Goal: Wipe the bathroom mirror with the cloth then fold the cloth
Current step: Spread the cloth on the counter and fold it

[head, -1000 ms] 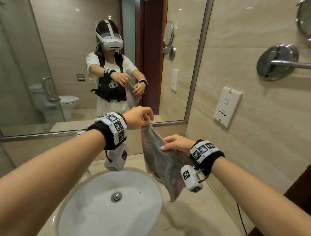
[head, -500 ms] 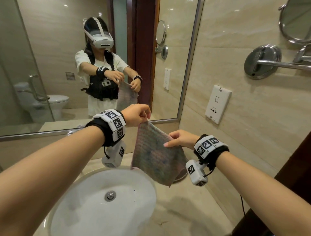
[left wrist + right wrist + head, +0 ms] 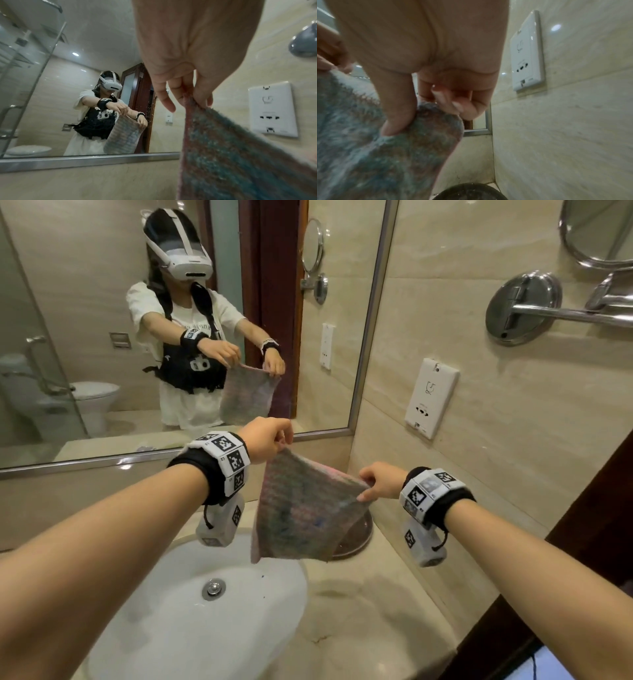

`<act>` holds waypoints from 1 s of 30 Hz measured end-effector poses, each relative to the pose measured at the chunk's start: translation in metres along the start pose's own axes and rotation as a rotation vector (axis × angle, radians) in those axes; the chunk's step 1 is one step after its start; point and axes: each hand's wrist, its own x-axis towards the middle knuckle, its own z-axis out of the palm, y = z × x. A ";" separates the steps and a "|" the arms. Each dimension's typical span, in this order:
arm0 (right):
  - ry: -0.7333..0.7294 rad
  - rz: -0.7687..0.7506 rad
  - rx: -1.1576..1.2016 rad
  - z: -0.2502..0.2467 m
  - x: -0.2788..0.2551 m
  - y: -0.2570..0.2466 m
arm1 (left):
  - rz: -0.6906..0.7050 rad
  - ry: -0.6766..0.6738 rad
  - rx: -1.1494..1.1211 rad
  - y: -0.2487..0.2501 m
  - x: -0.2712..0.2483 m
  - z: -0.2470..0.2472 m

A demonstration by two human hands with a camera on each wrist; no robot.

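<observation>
A fuzzy cloth (image 3: 301,511) in mixed pink, grey and blue hangs spread out in the air over the counter, in front of the wall mirror (image 3: 102,302). My left hand (image 3: 270,436) pinches its upper left corner, thumb against fingers (image 3: 202,97). The cloth (image 3: 231,155) drops away below that pinch. My right hand (image 3: 380,482) pinches the upper right corner, lower and nearer me. In the right wrist view the thumb (image 3: 397,116) presses the cloth (image 3: 376,155) against curled fingers. The mirror (image 3: 68,94) reflects me holding the cloth.
A white sink (image 3: 178,631) lies below my left arm in a beige stone counter (image 3: 370,628). A dark round dish (image 3: 359,537) stands behind the cloth. On the right wall are a white socket plate (image 3: 431,397) and a chrome rail mount (image 3: 524,306).
My hands have drawn apart, and the cloth has gone from a bunched hang to a flat sheet stretched between them. My right hand moved right.
</observation>
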 end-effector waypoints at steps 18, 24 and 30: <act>0.027 0.399 -0.018 0.094 -0.048 0.115 | 0.097 -0.467 0.116 0.027 0.000 0.163; -0.290 0.401 0.006 0.167 -0.091 0.116 | 0.112 -0.691 0.092 0.020 -0.043 0.217; -0.471 0.394 0.126 0.213 -0.113 0.111 | 0.099 -0.883 0.078 0.008 -0.084 0.255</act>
